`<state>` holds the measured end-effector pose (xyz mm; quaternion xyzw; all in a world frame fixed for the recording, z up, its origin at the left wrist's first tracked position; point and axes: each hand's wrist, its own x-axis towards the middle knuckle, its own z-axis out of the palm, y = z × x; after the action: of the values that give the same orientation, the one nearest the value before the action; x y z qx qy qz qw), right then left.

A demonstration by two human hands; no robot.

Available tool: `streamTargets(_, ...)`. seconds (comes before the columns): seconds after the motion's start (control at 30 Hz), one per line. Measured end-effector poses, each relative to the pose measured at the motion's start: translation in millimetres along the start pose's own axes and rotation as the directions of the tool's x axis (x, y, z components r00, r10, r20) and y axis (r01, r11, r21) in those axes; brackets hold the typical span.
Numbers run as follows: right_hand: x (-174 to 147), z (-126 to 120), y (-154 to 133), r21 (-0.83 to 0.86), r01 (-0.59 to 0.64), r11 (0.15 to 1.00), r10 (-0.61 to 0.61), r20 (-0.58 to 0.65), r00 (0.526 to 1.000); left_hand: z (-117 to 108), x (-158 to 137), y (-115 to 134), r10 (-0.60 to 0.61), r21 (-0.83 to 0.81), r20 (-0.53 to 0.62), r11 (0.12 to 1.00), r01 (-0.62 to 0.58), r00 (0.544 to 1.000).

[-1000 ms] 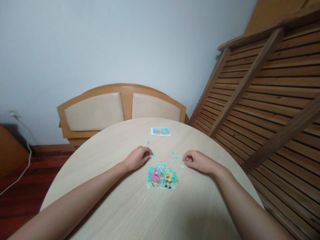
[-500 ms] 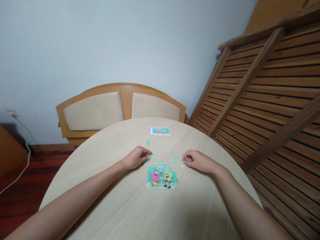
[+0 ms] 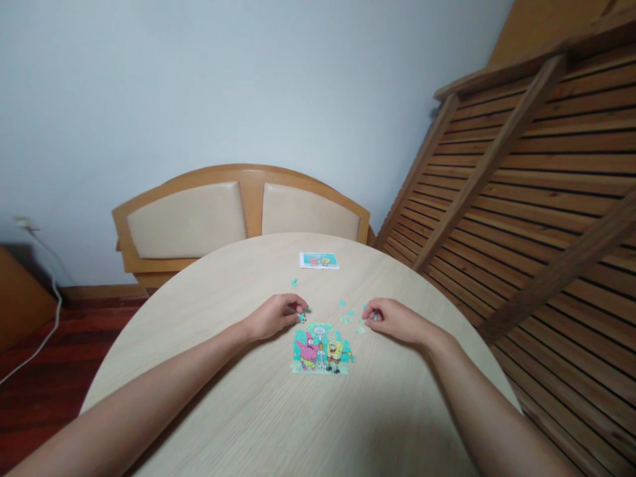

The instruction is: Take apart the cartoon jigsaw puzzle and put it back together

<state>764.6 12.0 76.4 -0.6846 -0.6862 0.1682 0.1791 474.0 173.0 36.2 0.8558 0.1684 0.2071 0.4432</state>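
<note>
A partly assembled jigsaw puzzle [image 3: 322, 358] of cartoon figures, one pink and one yellow, lies flat on the round table [image 3: 238, 404]. Its upper edge is ragged. Just beyond its upper left corner, my left hand [image 3: 275, 315] is closed in a pinch on a small teal puzzle piece [image 3: 302, 318] with dark marks. To the right of the puzzle, my right hand [image 3: 392, 319] rests with curled fingers, a bit of teal puzzle piece [image 3: 376, 317] showing between them. Several loose pieces [image 3: 350, 313] are scattered between the hands, above the puzzle.
A printed picture card [image 3: 319, 260] with the same figures lies farther back on the table. Between it and my left hand are loose teal bits [image 3: 294, 282]. A chair-like padded wooden backrest [image 3: 253, 199] stands behind the table, and a slatted wooden panel [image 3: 527, 199] leans at the right.
My left hand has shifted slightly to the right, toward the puzzle's upper edge, with the piece at its fingertips. My right hand stays in place.
</note>
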Motion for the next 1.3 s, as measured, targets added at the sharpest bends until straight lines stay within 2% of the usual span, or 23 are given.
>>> streamTargets(0.17,0.9,2.2,5.6,0.008,0.01,1.0,-0.009,-0.014,1.0,3.8,0.6,3.0,0.014,-0.048,-0.021,0.999,-0.015,1.0)
streamTargets(0.37,1.6,1.0,0.5,0.002,0.037,0.999,-0.036,-0.05,0.998,4.5,1.4,5.6,-0.03,-0.158,-0.016,0.987,0.027,0.999)
streamTargets(0.47,2.9,5.2,-15.6,-0.018,0.091,0.996,-0.092,-0.08,0.993,4.6,0.9,7.4,-0.036,-0.169,-0.023,0.985,0.032,0.999)
streamTargets(0.63,2.8,22.3,-57.5,-0.045,0.328,0.944,-0.33,-0.045,0.943,6.6,-0.1,7.8,-0.048,-0.163,-0.033,0.986,0.042,0.998)
streamTargets(0.77,0.2,35.5,-78.6,-0.028,0.384,0.923,-0.383,0.023,0.923,8.4,-0.3,6.5,-0.052,-0.175,-0.042,0.984,0.044,0.998)
streamTargets(0.93,1.6,42.6,-76.1,-0.021,0.374,0.927,-0.371,0.073,0.926,9.3,0.2,6.2,-0.044,-0.181,-0.039,0.983,0.036,0.998)
streamTargets(1.3,3.4,35.6,-65.7,-0.008,0.374,0.927,-0.372,0.098,0.923,1.9,-0.6,8.1,-0.064,-0.164,-0.005,0.985,0.063,0.998)
